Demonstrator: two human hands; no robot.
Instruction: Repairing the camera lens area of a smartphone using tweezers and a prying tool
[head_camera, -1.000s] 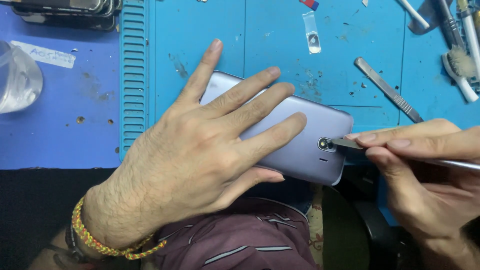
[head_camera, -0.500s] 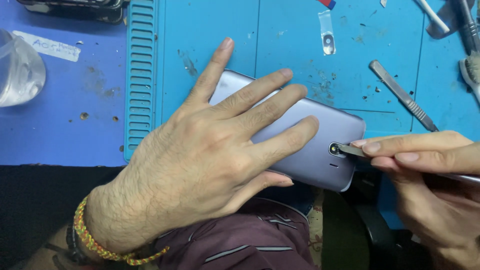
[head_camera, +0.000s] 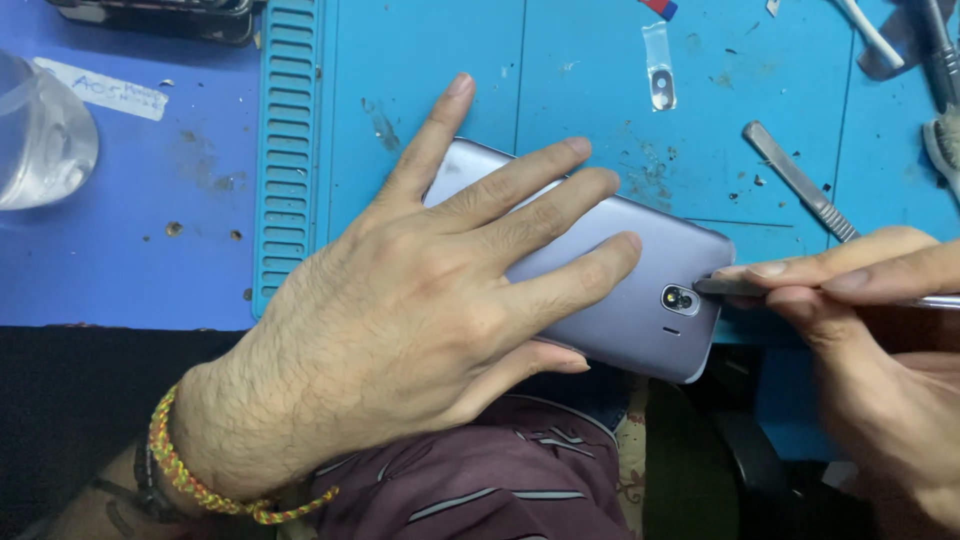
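Observation:
A grey-lilac smartphone (head_camera: 640, 300) lies face down at the front edge of a blue work mat (head_camera: 600, 110). My left hand (head_camera: 420, 310) rests flat on its back with fingers spread, pressing it down. My right hand (head_camera: 860, 330) comes in from the right and pinches a thin metal tool (head_camera: 725, 287). The tool's tip touches the phone beside the small camera lens (head_camera: 680, 299) near the phone's right end.
A loose clear lens cover strip (head_camera: 658, 80) and a metal spudger (head_camera: 800, 182) lie on the mat behind the phone. More tools (head_camera: 935, 70) sit at the top right. A clear plastic container (head_camera: 40, 140) stands at the left. Small debris dots the mat.
The view has shifted slightly, so the phone and both hands sit a little further right and lower in frame. The tool tip stays at the camera lens; my left hand keeps pressing.

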